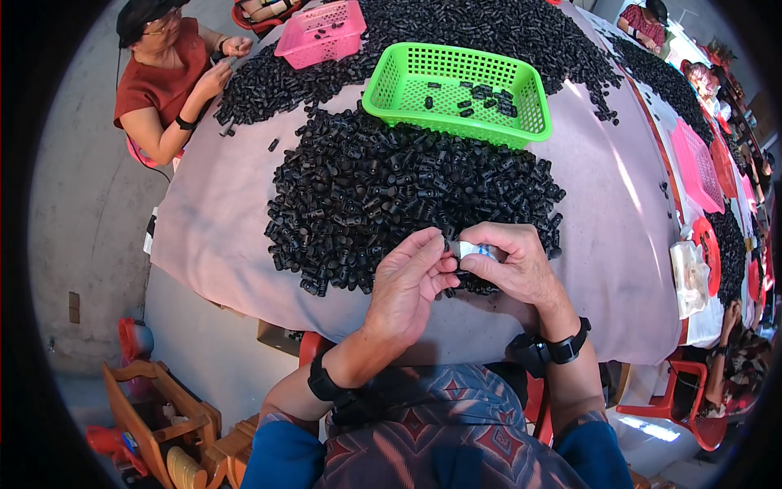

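My left hand [406, 285] is closed in a pinch at the near edge of a heap of small black cylindrical plastic parts [407, 183]. What lies between its fingertips is mostly hidden; a small dark bit shows there. In my right hand [519, 265] is a small white object with blue marks [476, 250], gripped between thumb and fingers. Its tip points left and almost meets the left fingertips. Just beyond the heap stands a green plastic basket [383, 96] with several black parts on its bottom.
A pink basket [358, 28] stands farther back among more black parts. A person in a red top [175, 77] works at the far left of the cloth-covered table [216, 216]. Another table on the right holds a pink basket [696, 171]. A wooden stool [155, 407] stands at lower left.
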`<state>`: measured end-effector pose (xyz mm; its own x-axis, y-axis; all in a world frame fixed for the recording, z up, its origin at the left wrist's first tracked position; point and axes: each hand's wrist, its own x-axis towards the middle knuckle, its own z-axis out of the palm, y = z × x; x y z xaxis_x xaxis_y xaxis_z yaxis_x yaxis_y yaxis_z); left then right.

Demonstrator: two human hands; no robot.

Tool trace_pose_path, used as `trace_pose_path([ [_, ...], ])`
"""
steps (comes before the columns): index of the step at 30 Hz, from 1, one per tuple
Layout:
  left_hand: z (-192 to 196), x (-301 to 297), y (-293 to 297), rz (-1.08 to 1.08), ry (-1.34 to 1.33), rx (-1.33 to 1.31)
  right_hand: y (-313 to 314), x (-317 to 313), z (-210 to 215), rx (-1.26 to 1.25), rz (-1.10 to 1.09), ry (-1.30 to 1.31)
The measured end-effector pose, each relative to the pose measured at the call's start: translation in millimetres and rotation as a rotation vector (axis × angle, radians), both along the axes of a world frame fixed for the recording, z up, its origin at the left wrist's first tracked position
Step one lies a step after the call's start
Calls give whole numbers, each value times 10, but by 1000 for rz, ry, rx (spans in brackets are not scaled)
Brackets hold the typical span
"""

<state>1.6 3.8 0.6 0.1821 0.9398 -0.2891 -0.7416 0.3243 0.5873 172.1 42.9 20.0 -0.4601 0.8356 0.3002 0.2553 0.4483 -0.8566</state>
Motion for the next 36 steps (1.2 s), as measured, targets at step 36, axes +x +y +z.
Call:
trace_pose_path([
  [36, -4, 48, -27, -12, -83, -21, 15, 37, -28, -72, 24, 13],
])
